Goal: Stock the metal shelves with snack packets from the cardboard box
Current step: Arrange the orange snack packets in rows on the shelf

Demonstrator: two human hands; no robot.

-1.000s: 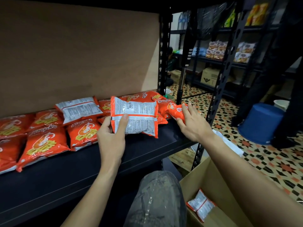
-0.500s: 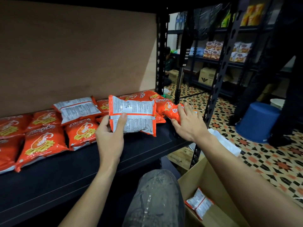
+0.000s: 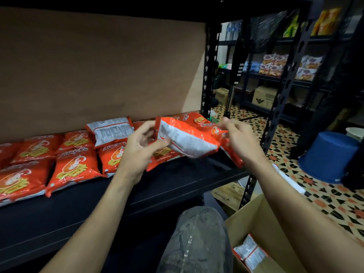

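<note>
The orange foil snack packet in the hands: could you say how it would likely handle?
Probably light: the orange foil snack packet hangs from fingertip pinches by the left hand and right hand. Likely floppy, since it bends between them. The glossy film may be slippery.

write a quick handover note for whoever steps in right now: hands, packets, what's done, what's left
Left grip: holds the left end of the held packet, which is tilted above the shelf with its white back showing.
Right grip: pinches an orange packet corner at that packet's right end; blur hides which packet it belongs to.
Done: orange packets lie in rows on the shelf.
Left: set this one down; there are more packets in the cardboard box.
</note>
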